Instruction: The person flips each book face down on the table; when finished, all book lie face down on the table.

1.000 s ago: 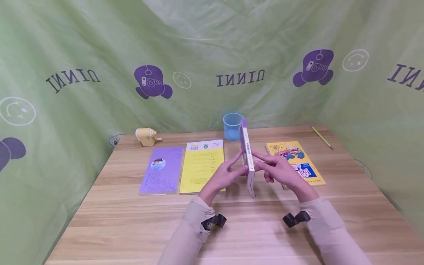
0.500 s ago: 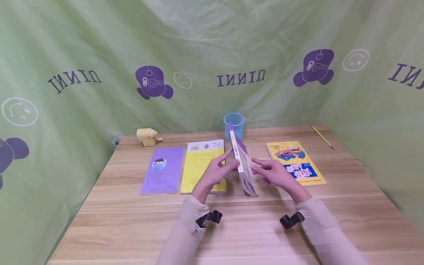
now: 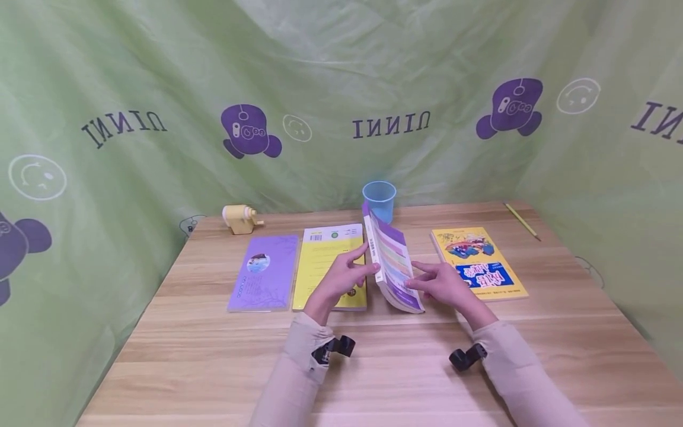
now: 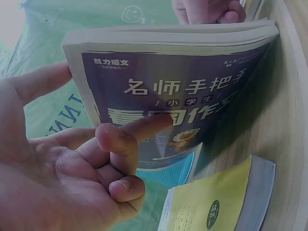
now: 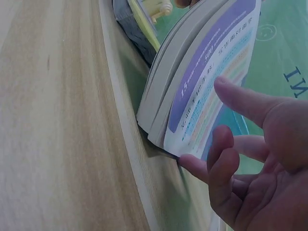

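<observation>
A thick purple-and-white paperback book [image 3: 392,261] stands tilted on the table, its spine raised and leaning left. At the spine my left hand [image 3: 341,279] holds it, the thumb on the spine and a finger against the dark purple cover [image 4: 159,91]. My right hand [image 3: 443,283] touches the opposite, striped cover [image 5: 211,82] with its thumb and a fingertip; some other fingers are curled. The pages bow near the table. Beside the left hand lies a yellow book [image 3: 320,273], partly covered by that hand. A yellow comic-style book [image 3: 469,243] lies right of the right hand.
A purple booklet [image 3: 267,267] lies farther left on the wooden table [image 3: 395,379]. At the back stand a cream pencil sharpener [image 3: 239,219] and a blue cup [image 3: 379,193], partly behind the held book. A pencil [image 3: 523,221] lies far right. Green curtain [image 3: 320,59] encloses the table.
The held book has gone from nearly upright to leaning left, turning its striped cover into view. The left hand shifted left with the spine; the right hand's fingers now rest on that cover.
</observation>
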Demonstrator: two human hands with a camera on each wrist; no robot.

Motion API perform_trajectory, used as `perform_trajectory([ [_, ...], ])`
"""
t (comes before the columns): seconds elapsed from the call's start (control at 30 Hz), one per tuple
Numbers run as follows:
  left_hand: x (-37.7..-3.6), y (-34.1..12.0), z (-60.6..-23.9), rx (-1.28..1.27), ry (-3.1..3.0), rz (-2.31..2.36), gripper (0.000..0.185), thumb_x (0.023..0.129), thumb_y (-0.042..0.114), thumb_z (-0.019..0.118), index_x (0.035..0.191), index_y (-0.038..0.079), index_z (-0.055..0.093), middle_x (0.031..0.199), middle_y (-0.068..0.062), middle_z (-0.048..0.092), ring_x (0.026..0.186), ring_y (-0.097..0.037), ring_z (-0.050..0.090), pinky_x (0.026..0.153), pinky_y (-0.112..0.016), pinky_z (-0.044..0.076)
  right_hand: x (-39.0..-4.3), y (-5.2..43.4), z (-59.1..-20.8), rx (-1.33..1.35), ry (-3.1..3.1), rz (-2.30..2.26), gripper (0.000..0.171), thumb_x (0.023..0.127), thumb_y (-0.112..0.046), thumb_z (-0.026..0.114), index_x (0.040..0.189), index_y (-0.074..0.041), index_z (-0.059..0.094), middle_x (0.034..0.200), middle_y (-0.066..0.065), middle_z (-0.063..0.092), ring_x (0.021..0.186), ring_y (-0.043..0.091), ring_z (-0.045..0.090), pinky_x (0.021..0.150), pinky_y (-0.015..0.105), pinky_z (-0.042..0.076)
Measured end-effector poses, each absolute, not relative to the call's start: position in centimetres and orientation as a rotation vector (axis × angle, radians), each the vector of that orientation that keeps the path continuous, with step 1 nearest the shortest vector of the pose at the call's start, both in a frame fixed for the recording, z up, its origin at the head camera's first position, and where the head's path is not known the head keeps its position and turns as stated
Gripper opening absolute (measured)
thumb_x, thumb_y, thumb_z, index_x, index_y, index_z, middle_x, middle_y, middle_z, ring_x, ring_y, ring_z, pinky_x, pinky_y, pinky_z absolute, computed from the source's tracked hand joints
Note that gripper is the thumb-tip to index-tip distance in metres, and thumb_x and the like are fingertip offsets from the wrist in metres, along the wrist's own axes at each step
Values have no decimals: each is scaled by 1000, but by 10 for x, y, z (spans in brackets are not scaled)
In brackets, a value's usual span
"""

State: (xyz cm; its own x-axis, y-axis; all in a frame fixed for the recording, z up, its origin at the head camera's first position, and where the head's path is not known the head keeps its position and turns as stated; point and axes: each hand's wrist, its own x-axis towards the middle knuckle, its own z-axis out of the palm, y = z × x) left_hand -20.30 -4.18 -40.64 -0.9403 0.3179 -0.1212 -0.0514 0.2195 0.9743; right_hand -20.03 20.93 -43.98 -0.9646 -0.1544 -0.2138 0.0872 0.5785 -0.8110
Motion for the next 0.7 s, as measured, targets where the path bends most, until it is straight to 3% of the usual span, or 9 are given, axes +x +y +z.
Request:
perform_trajectory([
  [0.13,-203,-41,-407,257,2210,1749,71,90,22,70,155,18,40,55,6,46,59,-17,47,49,-26,30,-200,211,-441,-41,2614,-1256,77,86,-40,79,149,-8,48,115,18,74,74,19,65,62,28,48],
  [0.27,-202,-39,-407,263,2231,1700,71,90,19,70,155,15,40,65,3,57,63,-17,51,49,-25,30,-198,214,-444,-43,2721,-1157,77,85,-43,80,147,-8,51,117,19,73,98,30,69,73,30,51],
  [0.4,-204,-36,-412,276,2245,1683,71,90,13,69,154,8,39,76,-6,66,64,-16,53,51,-24,32,-198,218,-447,-51,2798,-1103,74,83,-43,81,143,-7,56,125,19,70,117,37,63,82,34,49],
  [0.57,-206,-31,-417,262,2241,1695,68,92,5,65,154,2,36,98,-17,75,76,-19,62,68,-27,48,-197,222,-447,-48,2856,-1031,72,83,-42,81,141,-7,57,134,24,63,105,32,60,75,30,45],
  [0.7,-207,-28,-420,224,2254,1684,64,93,0,64,152,-2,37,123,-22,70,90,-25,69,75,-29,54,-197,224,-446,-21,2858,-995,74,83,-42,82,142,-7,55,141,28,56,98,28,56,70,29,39],
])
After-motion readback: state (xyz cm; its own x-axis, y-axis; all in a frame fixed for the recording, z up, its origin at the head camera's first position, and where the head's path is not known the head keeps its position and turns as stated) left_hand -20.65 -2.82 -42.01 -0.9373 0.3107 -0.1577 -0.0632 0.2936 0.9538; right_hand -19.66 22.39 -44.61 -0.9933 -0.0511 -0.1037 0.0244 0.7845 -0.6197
